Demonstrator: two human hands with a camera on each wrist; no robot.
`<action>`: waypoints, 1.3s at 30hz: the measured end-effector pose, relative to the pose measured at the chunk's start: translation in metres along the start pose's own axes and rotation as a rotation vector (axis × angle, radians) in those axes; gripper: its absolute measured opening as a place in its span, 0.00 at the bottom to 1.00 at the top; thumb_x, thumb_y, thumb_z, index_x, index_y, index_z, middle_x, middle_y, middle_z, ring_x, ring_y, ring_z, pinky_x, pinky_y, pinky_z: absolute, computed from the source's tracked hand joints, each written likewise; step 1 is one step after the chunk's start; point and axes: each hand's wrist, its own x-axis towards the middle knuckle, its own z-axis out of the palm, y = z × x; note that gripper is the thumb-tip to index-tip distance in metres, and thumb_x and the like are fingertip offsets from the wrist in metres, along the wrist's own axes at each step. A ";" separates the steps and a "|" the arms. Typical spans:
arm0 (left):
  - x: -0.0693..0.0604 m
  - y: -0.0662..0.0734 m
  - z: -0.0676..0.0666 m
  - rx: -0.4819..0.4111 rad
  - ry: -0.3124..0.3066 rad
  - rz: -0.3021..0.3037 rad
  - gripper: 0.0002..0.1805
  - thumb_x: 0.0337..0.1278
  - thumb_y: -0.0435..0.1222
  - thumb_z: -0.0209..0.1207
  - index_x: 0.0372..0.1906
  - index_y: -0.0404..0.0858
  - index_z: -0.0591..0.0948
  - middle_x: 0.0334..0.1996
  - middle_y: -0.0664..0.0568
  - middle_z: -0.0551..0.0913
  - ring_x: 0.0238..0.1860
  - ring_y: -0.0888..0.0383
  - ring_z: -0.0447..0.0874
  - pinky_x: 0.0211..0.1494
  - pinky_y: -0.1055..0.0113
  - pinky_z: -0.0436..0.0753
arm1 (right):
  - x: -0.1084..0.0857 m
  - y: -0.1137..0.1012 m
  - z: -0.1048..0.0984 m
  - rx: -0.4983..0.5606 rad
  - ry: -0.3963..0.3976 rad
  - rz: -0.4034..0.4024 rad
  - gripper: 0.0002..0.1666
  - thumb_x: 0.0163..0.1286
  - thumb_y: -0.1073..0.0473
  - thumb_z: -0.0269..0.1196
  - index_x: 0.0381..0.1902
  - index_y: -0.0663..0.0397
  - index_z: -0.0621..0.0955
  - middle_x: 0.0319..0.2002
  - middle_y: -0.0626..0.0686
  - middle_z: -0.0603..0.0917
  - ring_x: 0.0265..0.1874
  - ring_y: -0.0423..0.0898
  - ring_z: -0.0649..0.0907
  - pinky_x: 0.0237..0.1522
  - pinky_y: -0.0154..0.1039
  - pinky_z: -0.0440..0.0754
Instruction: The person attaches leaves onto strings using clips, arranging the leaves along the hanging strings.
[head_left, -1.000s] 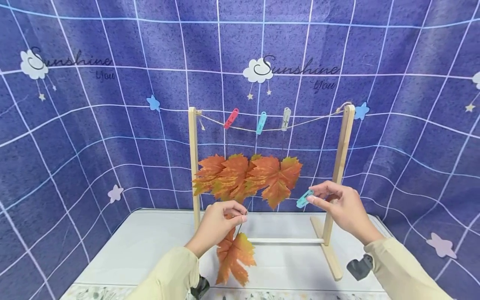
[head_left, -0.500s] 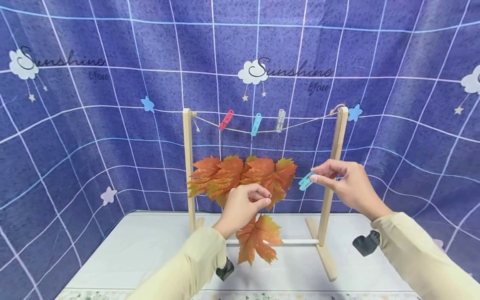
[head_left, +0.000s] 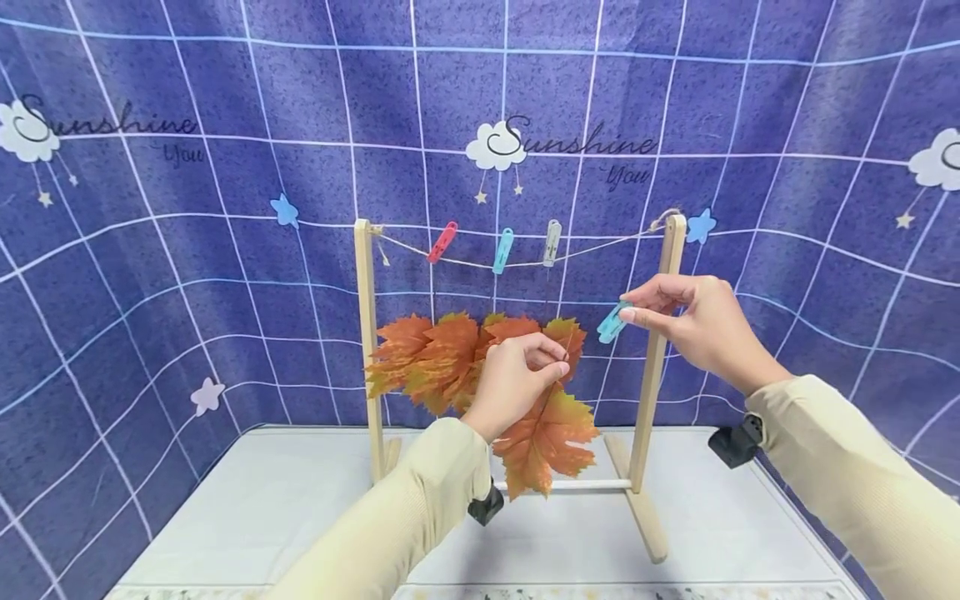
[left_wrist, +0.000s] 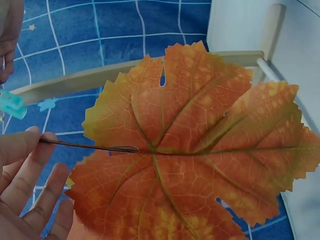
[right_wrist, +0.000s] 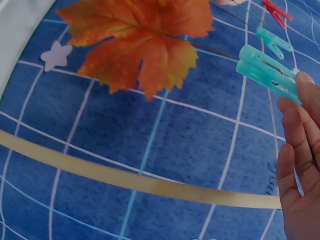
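My left hand [head_left: 517, 379] pinches the thin brown stem [left_wrist: 85, 145] of an orange artificial maple leaf [head_left: 546, 442], whose blade hangs below the fingers. In the left wrist view this leaf [left_wrist: 200, 130] fills much of the picture. My right hand [head_left: 693, 325] grips a teal clothespin [head_left: 613, 323] between thumb and fingers, to the right of the hanging leaves. The right wrist view shows that clothespin [right_wrist: 267, 72] close up. Behind my left hand, several orange leaves [head_left: 442, 354] hang by their stems from a string [head_left: 480, 264], partly covered by the hand.
A red clothespin [head_left: 442, 242], a blue one [head_left: 503, 250] and a grey one [head_left: 552, 242] sit on the string. It runs between the left post [head_left: 367, 333] and right post [head_left: 651, 400] of a wooden stand on a white table [head_left: 300, 500]. A blue curtain [head_left: 225, 167] hangs behind.
My left hand has moved up and to the right with the leaf, now in front of the hanging ones. My right hand has risen with the teal clothespin. The view has shifted slightly rightward.
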 end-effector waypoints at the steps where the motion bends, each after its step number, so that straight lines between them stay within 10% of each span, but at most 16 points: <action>1: 0.002 0.002 0.001 -0.004 0.004 0.001 0.02 0.62 0.34 0.68 0.39 0.41 0.87 0.28 0.57 0.89 0.32 0.64 0.85 0.45 0.62 0.80 | 0.003 -0.001 -0.002 -0.007 0.004 -0.006 0.08 0.67 0.55 0.72 0.41 0.52 0.90 0.31 0.51 0.90 0.28 0.42 0.82 0.30 0.32 0.77; 39: 0.089 0.044 0.035 0.060 0.238 -0.054 0.05 0.63 0.40 0.69 0.40 0.45 0.88 0.33 0.57 0.90 0.37 0.59 0.87 0.44 0.62 0.81 | 0.077 -0.017 -0.045 -0.082 0.117 -0.027 0.11 0.67 0.57 0.72 0.43 0.57 0.89 0.35 0.55 0.91 0.25 0.31 0.83 0.30 0.25 0.75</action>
